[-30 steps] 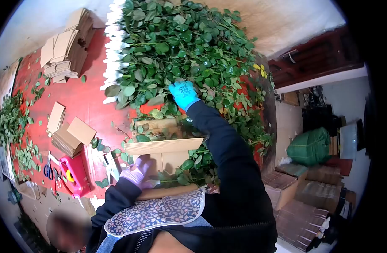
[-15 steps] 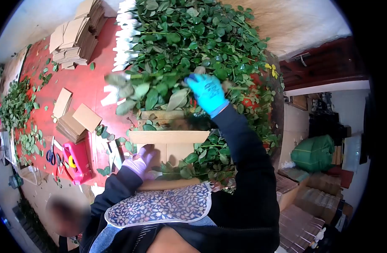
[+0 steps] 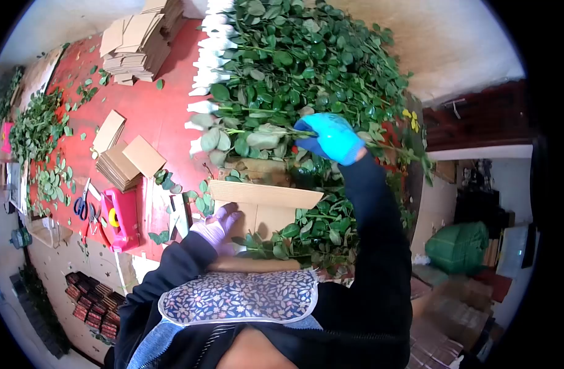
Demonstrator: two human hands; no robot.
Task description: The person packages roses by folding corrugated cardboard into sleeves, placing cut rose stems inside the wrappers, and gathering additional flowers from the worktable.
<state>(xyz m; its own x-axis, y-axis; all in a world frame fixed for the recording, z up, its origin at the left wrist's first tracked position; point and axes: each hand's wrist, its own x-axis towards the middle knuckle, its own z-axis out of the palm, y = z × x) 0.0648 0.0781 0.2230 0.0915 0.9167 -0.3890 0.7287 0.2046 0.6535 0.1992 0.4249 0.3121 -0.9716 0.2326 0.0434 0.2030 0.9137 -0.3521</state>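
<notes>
Upper centre, the right hand in a blue glove has its fingers closed on a leafy stem, which lies across the frame just below the large leaf pile. Lower centre-left, the left hand in a purple glove has bent fingers at the cardboard's left edge; whether they grip it, I cannot tell.

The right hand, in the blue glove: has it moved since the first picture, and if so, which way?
Yes. Judged against the pink tape dispenser, the right hand has moved rightward, farther from it.
</notes>
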